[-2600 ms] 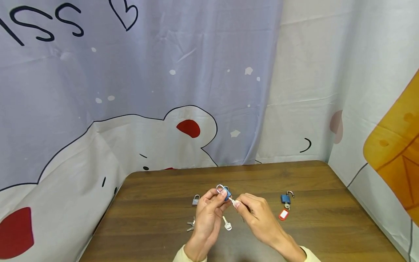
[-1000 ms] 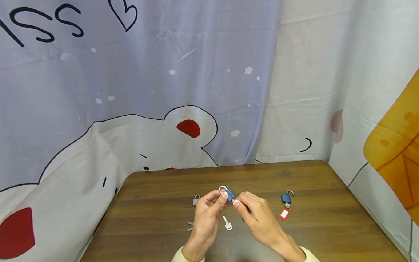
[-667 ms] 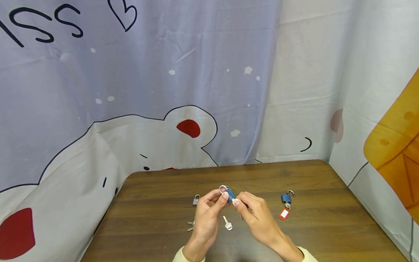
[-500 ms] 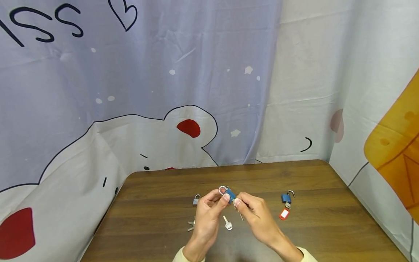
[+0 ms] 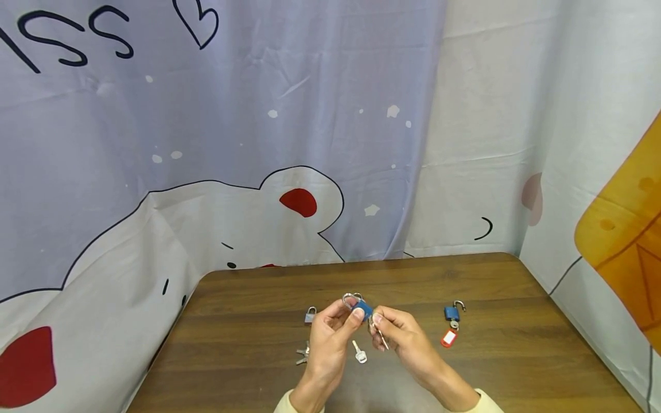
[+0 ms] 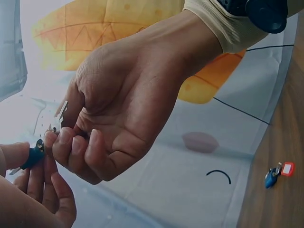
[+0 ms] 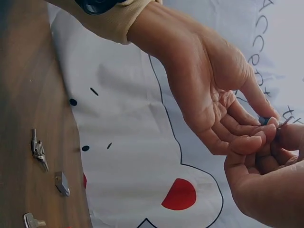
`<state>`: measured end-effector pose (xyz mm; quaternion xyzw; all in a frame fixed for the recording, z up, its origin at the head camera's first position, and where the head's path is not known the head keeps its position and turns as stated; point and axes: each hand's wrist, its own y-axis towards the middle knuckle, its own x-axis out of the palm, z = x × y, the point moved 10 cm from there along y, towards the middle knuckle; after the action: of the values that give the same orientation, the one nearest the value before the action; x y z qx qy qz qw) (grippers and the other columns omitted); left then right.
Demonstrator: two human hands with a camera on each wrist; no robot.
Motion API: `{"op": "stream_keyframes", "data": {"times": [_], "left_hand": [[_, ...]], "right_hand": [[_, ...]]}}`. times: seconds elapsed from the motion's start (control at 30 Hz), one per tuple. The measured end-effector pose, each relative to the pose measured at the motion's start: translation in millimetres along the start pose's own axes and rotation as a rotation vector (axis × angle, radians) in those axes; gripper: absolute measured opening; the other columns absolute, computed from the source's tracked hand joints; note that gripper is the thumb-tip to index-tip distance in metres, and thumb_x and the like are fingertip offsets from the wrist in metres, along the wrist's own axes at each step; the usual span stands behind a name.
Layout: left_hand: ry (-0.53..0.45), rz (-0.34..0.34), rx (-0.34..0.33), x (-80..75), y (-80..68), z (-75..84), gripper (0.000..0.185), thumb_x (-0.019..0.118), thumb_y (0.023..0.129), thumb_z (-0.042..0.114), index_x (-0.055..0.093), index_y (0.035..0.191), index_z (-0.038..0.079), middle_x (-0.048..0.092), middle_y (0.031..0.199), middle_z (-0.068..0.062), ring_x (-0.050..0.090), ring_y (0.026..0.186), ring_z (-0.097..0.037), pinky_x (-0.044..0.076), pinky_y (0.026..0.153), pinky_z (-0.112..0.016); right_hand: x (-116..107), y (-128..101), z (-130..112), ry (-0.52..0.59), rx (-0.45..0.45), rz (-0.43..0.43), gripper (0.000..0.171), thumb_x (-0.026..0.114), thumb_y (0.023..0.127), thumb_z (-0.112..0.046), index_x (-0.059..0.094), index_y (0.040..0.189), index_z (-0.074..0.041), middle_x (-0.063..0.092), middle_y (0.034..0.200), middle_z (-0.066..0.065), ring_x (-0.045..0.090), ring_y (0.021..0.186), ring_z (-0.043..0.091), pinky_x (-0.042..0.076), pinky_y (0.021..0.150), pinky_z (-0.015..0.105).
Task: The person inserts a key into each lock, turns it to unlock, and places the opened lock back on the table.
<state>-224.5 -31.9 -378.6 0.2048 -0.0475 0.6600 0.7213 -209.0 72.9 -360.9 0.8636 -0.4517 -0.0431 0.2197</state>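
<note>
While the wood-grain table (image 5: 248,367) lies brown and streaked beneath them, two hands meet above its middle. The left hand (image 5: 327,338) pinches a small blue padlock (image 5: 363,310) between thumb and fingertip, its rounded steel shackle pointing up and away; the right hand (image 5: 405,338) has its fingers curled around a thin silver key (image 5: 381,337), held at the lock's lower end, though whether the blade sits in the keyhole cannot be told. Three padlocks show in all: the blue one in the hands, a second blue padlock (image 5: 451,313) lying to the right with its shackle sprung open, and a little silver padlock (image 5: 309,315) lying to the left. Just beside the second blue lock lies one flat red key tag (image 5: 447,338) with a white label window. A loose silver key (image 5: 358,353) lies on the table between the wrists, and a small key bunch (image 5: 302,354) lies near the left hand. Both wrists wear cream ribbed cuffs. Behind the table hangs a creased printed cloth (image 5: 232,143) in pale lilac and white, with black outlines and red patches.
</note>
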Motion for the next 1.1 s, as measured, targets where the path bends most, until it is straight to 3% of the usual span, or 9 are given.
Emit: {"op": "stream_keyframes", "data": {"times": [0.27,0.43,0.63,0.83,1.1], "left_hand": [[0.046,0.020,-0.006,-2.7,4.6,-1.4,0.011,0.068,0.091,0.010,0.064,0.100,0.004,0.068,0.094,0.001,0.064,0.082,-0.009,0.055,0.079,-0.025],[0.053,0.016,0.007,-2.5,6.2,1.0,0.016,0.068,0.091,0.009,0.063,0.103,-0.001,0.068,0.096,0.001,0.066,0.083,-0.010,0.055,0.078,-0.025],[0.079,-0.007,0.052,-0.6,7.6,8.9,0.022,0.070,0.087,0.002,0.064,0.105,-0.009,0.071,0.096,0.002,0.067,0.083,-0.007,0.055,0.076,-0.023],[0.158,-0.041,0.107,2.3,8.6,18.2,0.020,0.074,0.082,-0.002,0.067,0.098,-0.011,0.072,0.095,0.000,0.070,0.084,-0.008,0.058,0.075,-0.023],[0.299,-0.083,0.175,2.5,8.0,26.3,0.018,0.079,0.079,0.004,0.070,0.094,-0.001,0.073,0.091,-0.012,0.069,0.078,-0.009,0.059,0.070,-0.026]], "right_hand": [[-11.7,0.8,2.3,-0.220,0.002,0.092,0.024,0.044,0.103,-0.007,0.054,0.086,0.008,0.055,0.077,-0.004,0.049,0.065,0.007,0.045,0.055,0.028],[-18.7,0.1,-7.4,-0.450,-0.081,0.164,0.018,0.051,0.100,-0.003,0.062,0.085,-0.005,0.055,0.071,0.007,0.049,0.064,0.001,0.046,0.053,0.025],[-28.8,-2.2,-25.9,-0.702,-0.150,0.279,0.015,0.064,0.093,-0.008,0.065,0.087,-0.021,0.061,0.072,-0.007,0.053,0.063,-0.001,0.047,0.054,0.022],[-30.9,-1.4,-45.5,-0.827,-0.220,0.282,0.018,0.067,0.090,-0.008,0.061,0.086,-0.025,0.057,0.073,-0.011,0.052,0.064,0.002,0.046,0.055,0.021],[-23.7,0.0,-68.8,-0.945,-0.329,0.238,0.018,0.068,0.090,-0.009,0.060,0.089,-0.025,0.056,0.078,-0.015,0.050,0.069,-0.001,0.044,0.056,0.020]]}}
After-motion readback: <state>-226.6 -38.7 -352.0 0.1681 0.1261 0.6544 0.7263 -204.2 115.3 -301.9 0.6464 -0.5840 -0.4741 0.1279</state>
